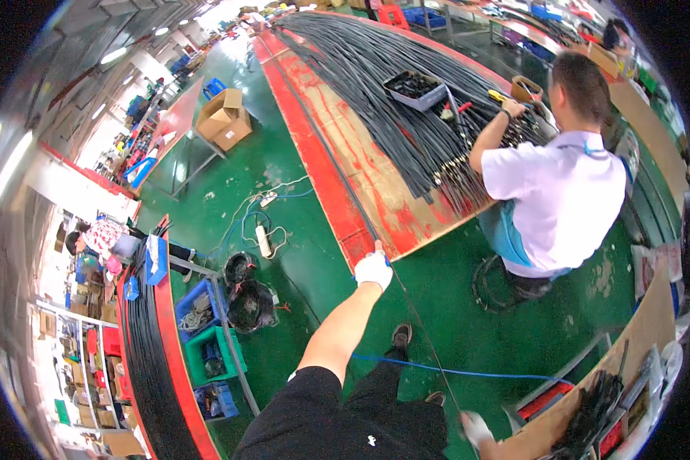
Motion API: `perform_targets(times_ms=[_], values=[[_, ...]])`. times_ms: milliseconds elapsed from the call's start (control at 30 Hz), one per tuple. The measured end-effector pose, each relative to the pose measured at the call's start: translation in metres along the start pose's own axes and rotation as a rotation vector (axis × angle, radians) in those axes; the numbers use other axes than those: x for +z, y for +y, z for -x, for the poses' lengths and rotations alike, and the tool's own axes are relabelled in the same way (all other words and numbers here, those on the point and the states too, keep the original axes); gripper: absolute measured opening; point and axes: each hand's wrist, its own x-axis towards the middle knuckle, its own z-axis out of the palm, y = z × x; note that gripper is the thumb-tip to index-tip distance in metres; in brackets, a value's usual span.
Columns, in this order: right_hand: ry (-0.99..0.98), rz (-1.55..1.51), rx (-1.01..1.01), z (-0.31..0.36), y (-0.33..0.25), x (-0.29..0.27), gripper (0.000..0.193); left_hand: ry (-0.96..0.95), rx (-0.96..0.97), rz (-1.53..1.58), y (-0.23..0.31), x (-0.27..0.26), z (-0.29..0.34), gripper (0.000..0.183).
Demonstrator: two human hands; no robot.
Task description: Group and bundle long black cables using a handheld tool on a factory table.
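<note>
My left hand (373,270), in a white glove, is closed at the near corner of the long red table (358,243). It grips the end of a black cable (350,195) that lies along the table's left side. A thin dark wire (422,326) stretches from there down across the floor to my right hand (477,429). That hand, also in a white glove, is low at the right of my legs, closed on the wire; its fingers show only in part. A big bundle of black cables (391,130) fans over the table, away from both hands.
A co-worker (560,184) sits at the table's right, working on the cable ends. A grey tray (414,90) rests on the bundle. A blue hose (468,373) crosses the floor by my feet. Left are black buckets (251,305), a power strip (264,241) and a cable-laden bench (178,383).
</note>
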Motion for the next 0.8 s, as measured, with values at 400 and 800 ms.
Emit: perform_targets(times_ms=[400,800], values=[[0.275,-0.300,-0.277,-0.232,-0.320,0.061,0.061,-0.011,-0.075,-0.077,0.013,-0.021,-0.008,0.068],[0.540,0.174,-0.002,0.091,0.143,0.083,0.032,0.007,-0.012,-0.111,0.016,-0.004,-0.012,0.066]])
